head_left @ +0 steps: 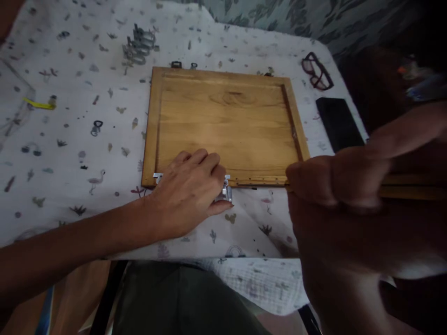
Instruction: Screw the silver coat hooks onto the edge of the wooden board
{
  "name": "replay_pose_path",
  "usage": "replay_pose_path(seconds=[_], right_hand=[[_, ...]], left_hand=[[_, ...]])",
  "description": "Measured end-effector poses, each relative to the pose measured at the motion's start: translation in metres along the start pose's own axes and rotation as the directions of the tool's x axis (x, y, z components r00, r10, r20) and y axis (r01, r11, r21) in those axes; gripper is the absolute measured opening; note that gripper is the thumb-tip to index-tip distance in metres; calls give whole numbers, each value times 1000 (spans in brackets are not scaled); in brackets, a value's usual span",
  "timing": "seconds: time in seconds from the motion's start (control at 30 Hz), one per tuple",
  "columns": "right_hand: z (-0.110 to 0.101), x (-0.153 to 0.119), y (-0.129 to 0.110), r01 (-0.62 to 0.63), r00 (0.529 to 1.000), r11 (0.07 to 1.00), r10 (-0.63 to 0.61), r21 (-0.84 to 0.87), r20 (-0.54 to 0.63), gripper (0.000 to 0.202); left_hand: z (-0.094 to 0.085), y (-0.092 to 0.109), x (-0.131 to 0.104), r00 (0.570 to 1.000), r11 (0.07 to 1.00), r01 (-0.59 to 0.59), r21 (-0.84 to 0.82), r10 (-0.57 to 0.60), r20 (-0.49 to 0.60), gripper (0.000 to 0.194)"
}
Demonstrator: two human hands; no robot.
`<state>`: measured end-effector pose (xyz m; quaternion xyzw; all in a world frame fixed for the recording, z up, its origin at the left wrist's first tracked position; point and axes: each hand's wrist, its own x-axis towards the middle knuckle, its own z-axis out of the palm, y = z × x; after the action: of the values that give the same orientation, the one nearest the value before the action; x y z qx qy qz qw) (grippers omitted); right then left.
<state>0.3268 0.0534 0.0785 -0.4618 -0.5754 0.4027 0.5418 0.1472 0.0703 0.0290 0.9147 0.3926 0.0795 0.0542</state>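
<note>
A wooden cabinet door (223, 121) with a raised frame lies flat on the cloth. My left hand (192, 186) rests on its near edge, fingers curled over a silver metal hinge (226, 191) and thumb beneath it; most of the hinge is hidden. My right hand (349, 209), large and close to the camera, is closed at the door's near right corner. It grips a long yellowish stick (415, 186) with a dark stripe, which sticks out to the right. The stick's kind is unclear, and its front end is mostly hidden by my fingers.
Several metal hinges (139, 44) stand at the back left. Red-framed glasses (317, 71) and a black flat object (339, 123) lie to the right. A yellow strip (40, 104) is at the far left. A patterned white cloth (115, 153) covers the table.
</note>
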Motion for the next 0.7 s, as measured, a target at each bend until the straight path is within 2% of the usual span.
replay_pose_path(seconds=[0.1,0.23,0.43,0.57,0.7], right_hand=[[2,1,4,53,997,983,-44,173,-58,26],[1,-2,7,28,998,963,-14,267,-57,27],[-2,-3,6,4,997,948,21,317,-75,46],[-1,-5,3,-10,993,956,43,294,-106,51],[0,-6,2,5,989,958,38,287,-144,53]], left_hand=[[-1,0,0,1000,1000,4,-15,-4,9,35],[-3,-1,1,999,999,8,-45,-7,32,35],[-9,0,4,995,997,36,-71,-29,97,35],[-11,0,5,991,995,49,-86,-38,129,37],[-9,-1,4,995,993,32,-115,-21,101,38]])
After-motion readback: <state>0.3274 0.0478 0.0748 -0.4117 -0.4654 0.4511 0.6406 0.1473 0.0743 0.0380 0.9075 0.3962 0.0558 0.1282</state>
